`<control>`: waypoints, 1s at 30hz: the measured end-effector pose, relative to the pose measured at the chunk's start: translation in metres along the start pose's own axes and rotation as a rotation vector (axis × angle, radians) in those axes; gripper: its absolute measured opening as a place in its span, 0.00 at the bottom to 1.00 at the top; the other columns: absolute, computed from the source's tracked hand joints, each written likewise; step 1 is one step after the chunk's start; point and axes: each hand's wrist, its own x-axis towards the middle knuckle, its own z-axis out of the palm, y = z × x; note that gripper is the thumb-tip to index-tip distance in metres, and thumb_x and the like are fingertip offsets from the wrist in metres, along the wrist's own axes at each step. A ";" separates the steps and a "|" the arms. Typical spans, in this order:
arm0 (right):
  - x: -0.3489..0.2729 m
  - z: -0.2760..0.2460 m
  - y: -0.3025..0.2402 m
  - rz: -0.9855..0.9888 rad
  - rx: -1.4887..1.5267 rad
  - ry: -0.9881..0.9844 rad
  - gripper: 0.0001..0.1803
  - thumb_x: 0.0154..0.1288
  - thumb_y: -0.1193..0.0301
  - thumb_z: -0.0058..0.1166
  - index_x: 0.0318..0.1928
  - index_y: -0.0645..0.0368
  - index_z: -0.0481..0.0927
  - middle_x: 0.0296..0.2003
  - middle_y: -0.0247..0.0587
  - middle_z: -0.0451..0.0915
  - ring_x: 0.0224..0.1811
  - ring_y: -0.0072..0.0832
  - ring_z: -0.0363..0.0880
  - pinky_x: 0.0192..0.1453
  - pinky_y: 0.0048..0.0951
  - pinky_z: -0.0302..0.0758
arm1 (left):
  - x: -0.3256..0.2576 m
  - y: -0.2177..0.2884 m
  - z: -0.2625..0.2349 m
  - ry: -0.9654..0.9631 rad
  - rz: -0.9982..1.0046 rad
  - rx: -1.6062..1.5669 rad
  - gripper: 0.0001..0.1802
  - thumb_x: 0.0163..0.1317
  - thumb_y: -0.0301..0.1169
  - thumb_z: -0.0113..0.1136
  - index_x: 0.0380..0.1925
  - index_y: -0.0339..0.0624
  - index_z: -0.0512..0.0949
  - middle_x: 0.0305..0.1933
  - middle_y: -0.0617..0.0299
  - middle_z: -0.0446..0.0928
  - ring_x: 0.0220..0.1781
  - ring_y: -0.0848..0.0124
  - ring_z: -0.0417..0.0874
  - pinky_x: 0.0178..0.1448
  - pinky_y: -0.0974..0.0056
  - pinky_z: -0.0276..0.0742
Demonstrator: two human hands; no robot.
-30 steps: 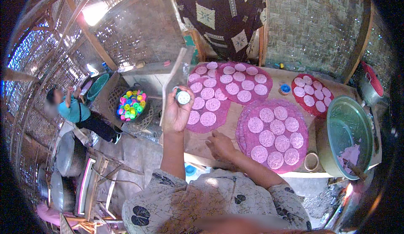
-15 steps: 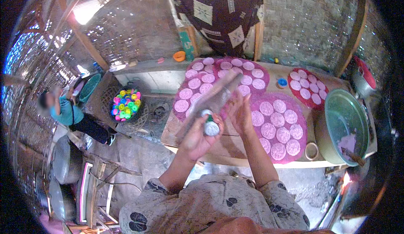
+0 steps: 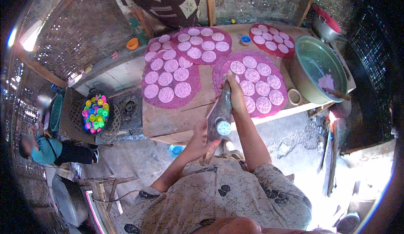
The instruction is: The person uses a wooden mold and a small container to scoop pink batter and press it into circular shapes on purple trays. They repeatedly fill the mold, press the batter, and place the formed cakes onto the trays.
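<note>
A dark wooden noodle press [image 3: 225,101] with a round, pale perforated end [image 3: 223,128] hangs at the table's front edge, slanting toward my body. My right hand [image 3: 237,96] is wrapped round its far end. At its near end my left hand [image 3: 197,142] holds on, thumb along the side and fingertips at the handle; part of this grip is hidden. Close beyond the right hand is a purple mesh sheet [image 3: 275,75] bearing several round pink noodle discs [image 3: 251,74]. More discs [image 3: 165,79] lie on further purple sheets [image 3: 191,92] to the left.
On the right stand a large green tub [image 3: 299,82] with pink dough [image 3: 326,81] and a metal pot [image 3: 326,30]. A ring [image 3: 294,96] lies by the table edge. Fire [image 3: 332,117] burns below right. Colourful small cups [image 3: 96,112] fill a basket; a person [image 3: 48,149] sits far left.
My right hand, open beside the press before, now grips its far end. The press has come closer to my body, and my left hand has shifted to its near end. The view has turned rightward.
</note>
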 end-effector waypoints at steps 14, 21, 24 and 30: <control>-0.027 -0.013 0.053 0.143 -0.075 0.131 0.32 0.63 0.39 0.54 0.40 0.59 0.73 0.27 0.37 0.74 0.19 0.29 0.78 0.23 0.31 0.77 | -0.032 -0.061 -0.001 -0.156 -0.170 -0.055 0.44 0.60 0.50 0.67 0.64 0.31 0.58 0.60 0.49 0.71 0.62 0.64 0.72 0.66 0.60 0.67; -0.026 -0.008 0.069 0.136 -0.058 0.057 0.28 0.67 0.43 0.52 0.45 0.57 0.71 0.27 0.38 0.75 0.19 0.30 0.78 0.20 0.33 0.76 | -0.039 -0.085 -0.007 -0.124 -0.175 -0.044 0.44 0.63 0.45 0.67 0.68 0.36 0.54 0.56 0.52 0.74 0.45 0.67 0.82 0.45 0.61 0.82; -0.026 -0.004 0.068 0.150 -0.066 0.049 0.27 0.68 0.44 0.52 0.46 0.58 0.71 0.27 0.39 0.75 0.18 0.31 0.78 0.20 0.34 0.76 | -0.040 -0.086 -0.007 -0.101 -0.185 -0.041 0.44 0.62 0.46 0.67 0.68 0.36 0.54 0.56 0.52 0.75 0.43 0.67 0.83 0.44 0.62 0.82; -0.022 -0.003 0.070 0.220 -0.055 0.031 0.30 0.66 0.43 0.52 0.48 0.58 0.71 0.28 0.39 0.75 0.20 0.30 0.78 0.23 0.34 0.78 | -0.040 -0.069 -0.006 -0.080 -0.240 -0.042 0.46 0.60 0.47 0.67 0.67 0.35 0.54 0.55 0.50 0.74 0.40 0.67 0.82 0.42 0.62 0.81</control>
